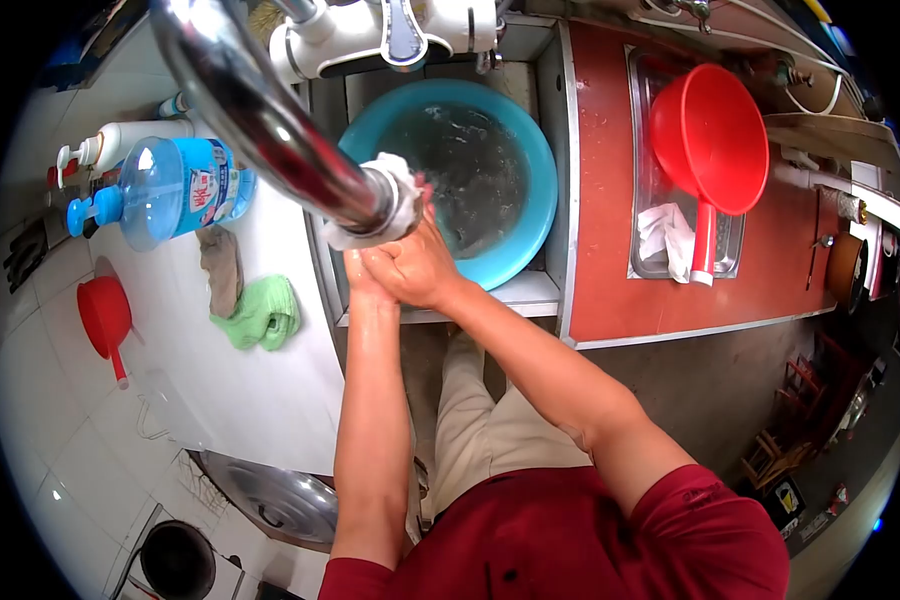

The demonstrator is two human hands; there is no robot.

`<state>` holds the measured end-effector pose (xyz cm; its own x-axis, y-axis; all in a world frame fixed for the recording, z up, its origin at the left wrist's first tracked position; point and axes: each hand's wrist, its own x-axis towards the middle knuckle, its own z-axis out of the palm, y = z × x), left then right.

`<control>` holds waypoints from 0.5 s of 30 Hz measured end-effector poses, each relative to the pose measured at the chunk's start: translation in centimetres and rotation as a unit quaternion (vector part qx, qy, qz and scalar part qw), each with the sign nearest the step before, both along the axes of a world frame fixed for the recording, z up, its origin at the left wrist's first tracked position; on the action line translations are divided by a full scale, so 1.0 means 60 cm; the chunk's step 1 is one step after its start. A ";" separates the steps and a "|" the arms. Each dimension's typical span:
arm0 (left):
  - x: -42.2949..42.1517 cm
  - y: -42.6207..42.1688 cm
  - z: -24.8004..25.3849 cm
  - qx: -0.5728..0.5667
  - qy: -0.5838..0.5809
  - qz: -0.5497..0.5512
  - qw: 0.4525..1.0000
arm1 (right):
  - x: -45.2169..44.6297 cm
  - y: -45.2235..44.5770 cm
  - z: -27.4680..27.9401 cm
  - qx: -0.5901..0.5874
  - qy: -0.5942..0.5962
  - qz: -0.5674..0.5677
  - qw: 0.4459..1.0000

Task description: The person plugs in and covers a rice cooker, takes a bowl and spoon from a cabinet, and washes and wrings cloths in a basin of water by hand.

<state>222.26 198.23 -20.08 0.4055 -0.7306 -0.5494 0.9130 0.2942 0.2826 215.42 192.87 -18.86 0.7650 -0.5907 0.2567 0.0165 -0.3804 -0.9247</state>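
Under the mouth of the chrome faucet spout (pixel 270 120) my two wet hands press together, over the near left rim of a blue plastic basin (pixel 530 225). The basin holds greyish, rippling water (pixel 450 150). My right hand (pixel 422 262) is closed, its fingers curled in against my left hand (pixel 368 284). Most of my left hand lies behind the spout's end and the right hand, so its fingers are hidden. A pale wrapping (pixel 405 200) surrounds the spout's tip. Whatever sits between the palms, if anything, does not show.
On the left white counter (pixel 270 410) are a green cloth (pixel 260 312), a brownish cloth (pixel 220 268) and a blue pump bottle (pixel 175 190). A red dipper (pixel 710 140) rests over a metal sink (pixel 735 255) in the red counter (pixel 610 220). Another red dipper (pixel 104 315) hangs left.
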 end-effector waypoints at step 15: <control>-0.081 -0.019 -0.014 0.268 -0.168 -0.026 0.948 | -0.053 -0.044 -0.088 -0.013 0.128 0.001 0.992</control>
